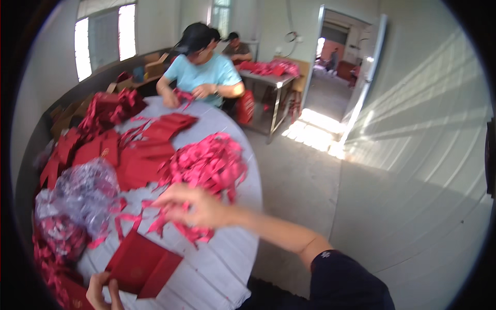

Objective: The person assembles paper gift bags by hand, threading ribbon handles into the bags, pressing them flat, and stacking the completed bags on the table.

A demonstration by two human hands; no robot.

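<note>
At the lower left, my left hand grips the near corner of a flat red gift bag lying on the table. A red ribbon rises from the bag's far edge. My right hand reaches across from the right, above loose ribbons, slightly blurred. Its thumb and forefinger come together at the end of that ribbon, in what looks like a pinch. Just beyond it lies a big heap of pinkish-red ribbons.
Stacked red bags cover the far left of the round table. Crumpled clear plastic lies at left. A person in light blue works across the table. Behind stand another table and an open door.
</note>
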